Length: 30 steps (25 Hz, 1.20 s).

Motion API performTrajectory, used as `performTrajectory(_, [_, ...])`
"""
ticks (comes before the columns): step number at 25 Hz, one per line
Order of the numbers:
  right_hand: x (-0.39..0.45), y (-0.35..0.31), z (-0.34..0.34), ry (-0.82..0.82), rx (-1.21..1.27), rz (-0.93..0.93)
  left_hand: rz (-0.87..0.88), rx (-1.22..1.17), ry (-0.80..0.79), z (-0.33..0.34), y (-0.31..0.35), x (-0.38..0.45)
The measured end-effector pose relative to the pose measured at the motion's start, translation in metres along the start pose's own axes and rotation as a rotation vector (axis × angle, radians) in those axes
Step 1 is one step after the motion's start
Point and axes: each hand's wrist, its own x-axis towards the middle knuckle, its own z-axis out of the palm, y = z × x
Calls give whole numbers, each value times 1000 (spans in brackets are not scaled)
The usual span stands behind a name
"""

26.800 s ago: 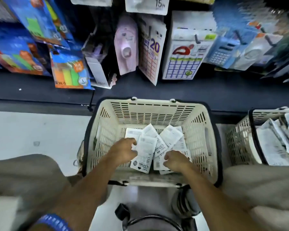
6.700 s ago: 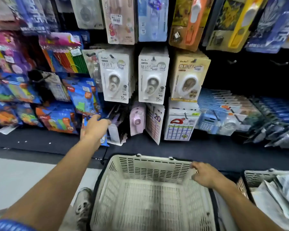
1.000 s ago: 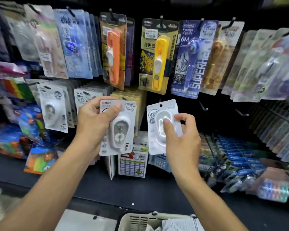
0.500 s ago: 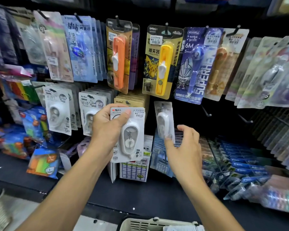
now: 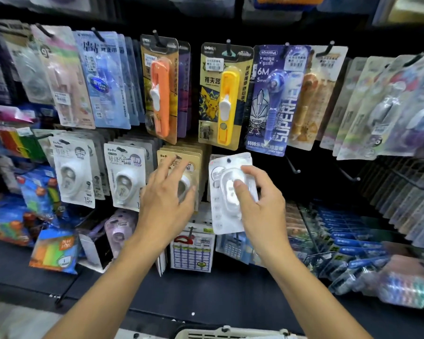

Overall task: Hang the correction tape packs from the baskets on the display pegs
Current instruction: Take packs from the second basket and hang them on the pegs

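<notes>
Gripping the white correction tape pack [image 5: 227, 192] with your right hand [image 5: 260, 204], thumb across the blister and fingers curled behind it, you keep its punched hole up top, level with the middle row where bare pegs [image 5: 293, 166] stick out to the right. That hold leaves the hole free for a peg (whether it's already threaded, I cannot tell). Your left hand [image 5: 165, 199] has its fingers spread and fairly straight, pressing on the tan packs [image 5: 181, 155] hung just left, holding nothing, probably steadying that stack so the new pack gets room. White packs [image 5: 125, 174] hang further left. A basket rim [image 5: 230, 332] shows at the bottom edge, contents hidden, so I'd guess more remains to hang.
</notes>
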Motion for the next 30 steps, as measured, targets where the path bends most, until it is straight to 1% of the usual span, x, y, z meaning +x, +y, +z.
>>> performTrajectory(2, [-1, -3, 7, 31, -56, 4, 9, 21, -31, 0, -3, -1])
performTrajectory(5, [-11, -2, 17, 139, -130, 1, 16, 56, -99, -2, -9, -5])
performTrajectory(7, [-14, -1, 20, 196, -80, 7, 30, 60, -124, -1, -10, -10])
performTrajectory(9, [-9, -1, 19, 212, -48, 36, 57, 50, -154, 0, -10, -12])
performTrajectory(10, [-4, 0, 17, 178, -110, 40, 67, 44, -172, -1, -10, -13])
performTrajectory(12, [6, 7, 14, 27, -240, 40, 75, 40, -197, 2, -13, -16])
performTrajectory(14, [13, 12, 9, -153, -217, 86, 63, 48, -177, 6, -13, -21])
performTrajectory(16, [4, 22, 0, -229, -195, 101, 60, 34, -105, 13, -8, -28])
performTrajectory(17, [-7, 32, -7, -261, -198, 100, 66, 36, -131, 17, -3, -36])
performTrajectory(18, [-27, 48, -14, -329, -212, 125, 77, 44, -230, 24, -1, -49])
performTrajectory(19, [-54, 68, -20, -441, -256, 178, 108, 93, -415, 35, -1, -70])
performTrajectory(20, [-87, 91, -28, -578, -317, 246, 170, 187, -654, 47, 0, -98])
performTrajectory(22, [-150, 133, -45, -821, -435, 389, 378, 426, -1109, 70, -10, -162])
performTrajectory(23, [-176, 149, -52, -915, -498, 457, 477, 516, -1283, 76, -19, -194])
performTrajectory(24, [-193, 159, -56, -990, -580, 485, 529, 542, -1392, 80, -29, -221])
performTrajectory(26, [-212, 172, -59, -1141, -731, 464, 530, 499, -1529, 85, -48, -264])
performTrajectory(28, [-226, 175, -57, -1211, -700, 477, 512, 471, -1578, 89, -59, -292])
performTrajectory(30, [-242, 178, -54, -1204, -637, 527, 563, 468, -1569, 93, -65, -307])
